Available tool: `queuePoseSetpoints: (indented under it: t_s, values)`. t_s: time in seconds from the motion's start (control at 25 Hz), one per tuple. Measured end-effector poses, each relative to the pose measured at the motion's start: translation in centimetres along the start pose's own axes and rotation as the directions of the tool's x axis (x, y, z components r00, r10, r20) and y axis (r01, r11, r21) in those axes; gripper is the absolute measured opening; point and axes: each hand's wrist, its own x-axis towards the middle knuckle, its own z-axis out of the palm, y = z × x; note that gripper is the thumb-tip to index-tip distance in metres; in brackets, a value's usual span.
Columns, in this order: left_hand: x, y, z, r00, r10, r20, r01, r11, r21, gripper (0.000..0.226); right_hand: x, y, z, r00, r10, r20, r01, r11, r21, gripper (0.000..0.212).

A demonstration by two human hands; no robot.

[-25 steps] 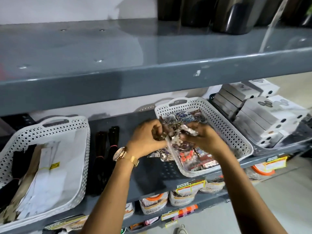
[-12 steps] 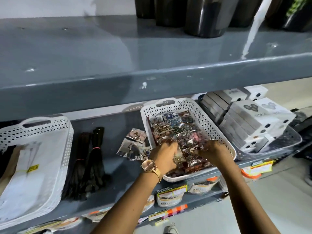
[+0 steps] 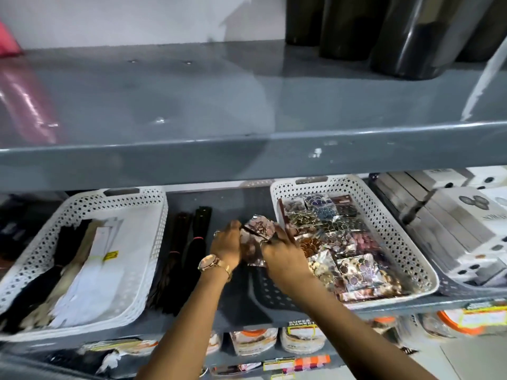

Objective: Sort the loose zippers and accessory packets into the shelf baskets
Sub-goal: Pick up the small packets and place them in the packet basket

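Shiny accessory packets (image 3: 257,234) lie on the grey shelf just left of the right white basket (image 3: 395,229). My left hand (image 3: 226,246), with a gold watch on the wrist, and my right hand (image 3: 285,256) close around them from both sides. The right basket is filled with several more glittery packets (image 3: 334,242). Loose dark zippers (image 3: 183,250) lie bundled on the shelf between the two baskets. The left white basket (image 3: 153,242) holds white and dark zipper packs.
White boxes (image 3: 455,229) fill a tray at the far right. The upper grey shelf (image 3: 247,149) overhangs the baskets, with dark containers (image 3: 411,34) on it. Labelled tubs (image 3: 301,338) sit on the shelf below.
Both hands have left the right basket's front and moved left to the loose packets on the shelf, closing on them. The camera view has shifted right.
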Motion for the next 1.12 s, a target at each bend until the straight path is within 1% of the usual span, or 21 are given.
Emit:
queuePoseSetpoints:
  t_s: [0.08, 0.12, 0.16, 0.2, 0.24, 0.28, 0.36, 0.44, 0.48, 0.52, 0.56, 0.6, 0.64, 0.68, 0.72, 0.8, 0.84, 0.92, 1.0, 1.04, 1.12]
  values:
    - [-0.1, -0.9, 0.1, 1.0, 0.014, -0.022, -0.015, 0.998, -0.059, 0.037, 2.1, -0.5, 0.5, 0.996, 0.028, 0.086, -0.008, 0.976, -0.218, 0.033]
    - [-0.2, -1.1, 0.1, 1.0, -0.008, -0.021, 0.005, 0.993, -0.115, 0.043, 2.7, -0.4, 0.7, 0.993, 0.048, 0.111, -0.01, 0.947, -0.321, 0.036]
    - [-0.4, -1.5, -0.2, 0.998, -0.056, -0.002, 0.054, 0.982, -0.183, 0.047, 3.3, -0.4, 1.0, 0.99, 0.055, 0.13, 0.001, 0.917, -0.399, 0.039]
    - [-0.3, -2.1, -0.5, 0.995, -0.095, 0.014, 0.096, 0.969, -0.226, 0.045, 3.7, -0.4, 1.4, 0.987, 0.059, 0.147, 0.013, 0.896, -0.443, 0.039]
    - [-0.2, -2.4, -0.9, 0.993, -0.117, 0.031, 0.121, 0.961, -0.248, 0.039, 3.8, -0.3, 1.7, 0.984, 0.069, 0.162, 0.012, 0.891, -0.455, 0.036]
    - [-0.1, -3.1, -1.2, 0.991, -0.126, 0.037, 0.131, 0.955, -0.267, 0.032, 3.8, -0.3, 1.9, 0.985, 0.076, 0.153, 0.0, 0.894, -0.448, 0.032]
    - [-0.1, -4.2, -2.1, 0.992, -0.124, 0.038, 0.129, 0.929, -0.346, 0.028, 4.0, -0.5, 2.0, 0.991, 0.082, 0.102, -0.033, 0.911, -0.411, 0.029]
    - [-0.2, -4.7, -3.2, 0.993, -0.118, -0.012, 0.102, 0.901, -0.422, 0.018, 4.3, -0.5, 1.7, 0.995, 0.065, 0.07, -0.04, 0.947, -0.318, 0.033]
    - [-0.3, -4.7, -3.9, 0.992, -0.113, -0.058, 0.075, 0.89, -0.45, 0.016, 4.4, -0.5, 1.4, 0.997, 0.053, 0.063, -0.038, 0.972, -0.23, 0.036]
    - [-0.4, -4.4, -4.4, 0.989, -0.099, -0.109, 0.035, 0.879, -0.475, 0.014, 4.3, -0.4, 0.8, 0.997, 0.046, 0.056, -0.039, 0.993, -0.111, 0.037]
    - [-0.5, -4.0, -5.0, 0.985, -0.068, -0.159, -0.019, 0.869, -0.494, 0.01, 4.3, -0.1, 0.2, 0.998, 0.045, 0.039, -0.048, 0.997, 0.063, 0.036]
    - [-0.5, -3.6, -5.3, 0.978, -0.02, -0.206, -0.088, 0.859, -0.504, 0.008, 4.2, 0.1, -0.6, 0.998, 0.055, 0.009, -0.055, 0.961, 0.27, 0.03]
    - [-0.6, -3.1, -5.7, 0.969, 0.041, -0.242, -0.161, 0.848, -0.505, 0.009, 3.9, 0.7, -1.4, 0.998, 0.068, -0.011, -0.055, 0.882, 0.468, 0.02]
    - [-0.6, -2.4, -5.9, 0.959, 0.099, -0.265, -0.224, 0.837, -0.5, 0.011, 3.6, 1.4, -2.2, 0.996, 0.08, -0.028, -0.045, 0.785, 0.618, 0.013]
    - [-0.7, -1.6, -6.1, 0.948, 0.147, -0.282, -0.271, 0.836, -0.477, 0.014, 3.3, 2.3, -3.0, 0.994, 0.095, -0.049, -0.032, 0.706, 0.707, 0.017]
    - [-1.0, 0.4, -6.2, 0.916, 0.242, -0.319, -0.351, 0.869, -0.349, 0.022, 2.9, 4.9, -4.4, 0.981, 0.175, -0.079, -0.046, 0.612, 0.789, 0.032]
    - [-1.2, 1.6, -6.0, 0.888, 0.311, -0.338, -0.407, 0.874, -0.265, 0.025, 2.6, 6.4, -5.0, 0.972, 0.222, -0.073, -0.071, 0.578, 0.813, 0.033]
    - [-1.6, 4.3, -5.1, 0.82, 0.46, -0.341, -0.528, 0.838, -0.137, 0.027, 1.9, 9.7, -5.6, 0.957, 0.291, -0.015, -0.132, 0.48, 0.867, 0.028]
    - [-2.3, 7.2, -3.4, 0.782, 0.57, -0.25, -0.595, 0.803, -0.029, 0.025, 0.9, 13.2, -5.7, 0.939, 0.338, 0.071, -0.202, 0.371, 0.906, 0.026]
    - [-2.6, 8.6, -2.5, 0.776, 0.608, -0.166, -0.61, 0.791, 0.043, 0.026, 0.5, 14.7, -5.5, 0.93, 0.351, 0.108, -0.239, 0.356, 0.904, 0.024]
    - [-2.8, 11.0, -0.3, 0.771, 0.637, 0.008, -0.628, 0.759, 0.171, 0.026, 0.0, 17.1, -4.7, 0.918, 0.372, 0.138, -0.3, 0.425, 0.854, 0.026]
